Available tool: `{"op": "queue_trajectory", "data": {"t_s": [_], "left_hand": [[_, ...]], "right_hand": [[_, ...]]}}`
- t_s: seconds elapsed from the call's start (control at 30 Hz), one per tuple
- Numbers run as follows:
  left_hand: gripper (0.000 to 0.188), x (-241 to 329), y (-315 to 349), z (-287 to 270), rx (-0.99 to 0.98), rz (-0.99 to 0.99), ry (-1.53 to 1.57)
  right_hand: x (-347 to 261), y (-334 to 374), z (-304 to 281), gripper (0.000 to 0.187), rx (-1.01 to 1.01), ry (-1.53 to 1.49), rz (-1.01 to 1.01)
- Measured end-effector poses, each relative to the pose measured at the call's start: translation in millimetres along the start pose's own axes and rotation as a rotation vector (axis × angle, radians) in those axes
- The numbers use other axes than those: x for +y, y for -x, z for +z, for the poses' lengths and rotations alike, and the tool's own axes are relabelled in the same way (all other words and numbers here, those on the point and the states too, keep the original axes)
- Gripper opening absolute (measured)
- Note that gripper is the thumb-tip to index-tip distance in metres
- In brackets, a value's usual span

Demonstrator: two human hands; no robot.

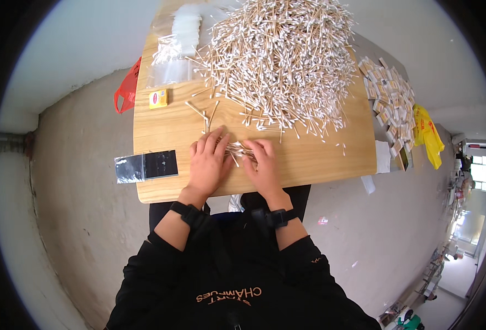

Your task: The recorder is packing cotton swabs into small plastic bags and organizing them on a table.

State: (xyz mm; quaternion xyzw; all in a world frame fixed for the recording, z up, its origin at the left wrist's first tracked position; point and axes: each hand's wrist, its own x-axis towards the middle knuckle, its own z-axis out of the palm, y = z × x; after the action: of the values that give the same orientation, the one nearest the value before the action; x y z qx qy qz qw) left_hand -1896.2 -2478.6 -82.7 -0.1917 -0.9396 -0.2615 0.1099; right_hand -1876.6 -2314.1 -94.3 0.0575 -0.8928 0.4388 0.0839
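Head view shows us both hands lying flat on the wooden table, close to its near edge and about midway along it. Between them sits a small bundle of cotton swabs, gathered side by side. Our left hand covers the bundle's left end, fingers spread and pointing toward the far edge; our right hand presses on its right end, fingers slightly curled. Neither hand is closed around the swabs: the fingertips rest on top and at the ends, squaring them up, as far as we can judge. The bundle's long axis runs roughly left to right, parallel to the near edge, so the swab tips point into our two palms. Both hands are equally near, each touching it.

Beyond the fingers, toward the far edge, rises the big heap of loose swabs, sticks lying every way. A few stray swabs lie between heap and left hand. A clear bag with a black card overhangs the left edge.
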Motion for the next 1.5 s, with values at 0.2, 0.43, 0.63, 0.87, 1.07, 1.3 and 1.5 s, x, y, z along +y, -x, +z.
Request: {"op": "queue_trajectory", "data": {"t_s": [0.2, 0.43, 0.63, 0.87, 1.07, 1.3, 1.5], "left_hand": [[0.046, -9, 5, -2, 0.007, 0.006, 0.034], [0.056, -37, -28, -12, 0.165, -0.077, -0.019], [0.055, -45, -43, -15, 0.025, -0.105, -0.130], [0.021, -49, -55, -4, -0.017, -0.193, -0.129], [0.010, -24, -62, 3, -0.153, 0.207, 0.057], [0.035, -3, -35, -9, -0.071, -0.143, 0.510], [0.054, 3, -21, 4, -0.105, 0.013, 0.138]], "right_hand": [[-22, 1, 10, 0.034, 0.111, 0.091, -0.026], [-6, 0, 18, 0.026, 0.188, 0.104, -0.079], [-9, -1, 20, 0.023, 0.234, 0.129, -0.093], [-8, -1, 22, 0.023, 0.258, 0.107, -0.111], [-6, -1, 21, 0.021, 0.243, 0.141, -0.116], [-5, 1, 21, 0.036, 0.243, 0.077, -0.026], [-2, 3, 18, 0.050, 0.282, -0.137, -0.009]]}}
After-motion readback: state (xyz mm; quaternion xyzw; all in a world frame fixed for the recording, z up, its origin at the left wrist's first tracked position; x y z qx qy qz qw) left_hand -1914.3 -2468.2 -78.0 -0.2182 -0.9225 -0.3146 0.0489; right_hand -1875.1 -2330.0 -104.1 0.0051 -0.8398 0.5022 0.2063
